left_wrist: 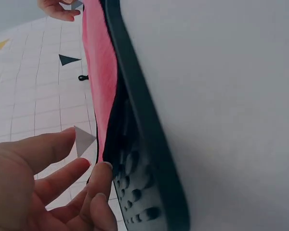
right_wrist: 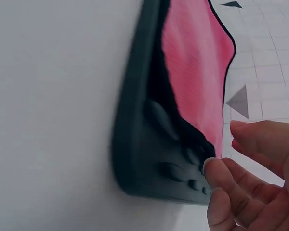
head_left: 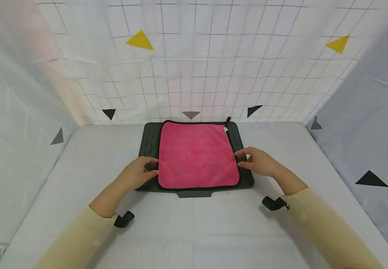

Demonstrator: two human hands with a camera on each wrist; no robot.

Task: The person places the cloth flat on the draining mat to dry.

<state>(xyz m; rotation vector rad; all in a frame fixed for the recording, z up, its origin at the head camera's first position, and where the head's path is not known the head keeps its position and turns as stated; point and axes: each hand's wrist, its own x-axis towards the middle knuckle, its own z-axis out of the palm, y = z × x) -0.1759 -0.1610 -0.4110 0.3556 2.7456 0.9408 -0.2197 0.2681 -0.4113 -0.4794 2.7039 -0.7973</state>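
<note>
A pink cloth (head_left: 198, 155) with black edging lies flat on a dark grey-green tray or mat (head_left: 150, 144) with raised bumps. My left hand (head_left: 139, 172) is at the cloth's left edge, thumb and index finger spread apart. In the left wrist view, fingertips (left_wrist: 104, 166) of that hand meet the black edging, while the thumb stays off it. On the opposite side my right hand (head_left: 259, 160) is at the right edge, its thumb also apart from the fingers. The right wrist view shows a fingertip (right_wrist: 212, 166) at the cloth's border. Neither hand pinches the cloth.
The tray sits on a white table (head_left: 194, 224), near its back edge. Behind it hangs a white sheet (head_left: 194, 74) with a grid and triangle marks. Light side panels (head_left: 358, 112) flank the table. A black device (head_left: 124, 219) projects from each sleeve.
</note>
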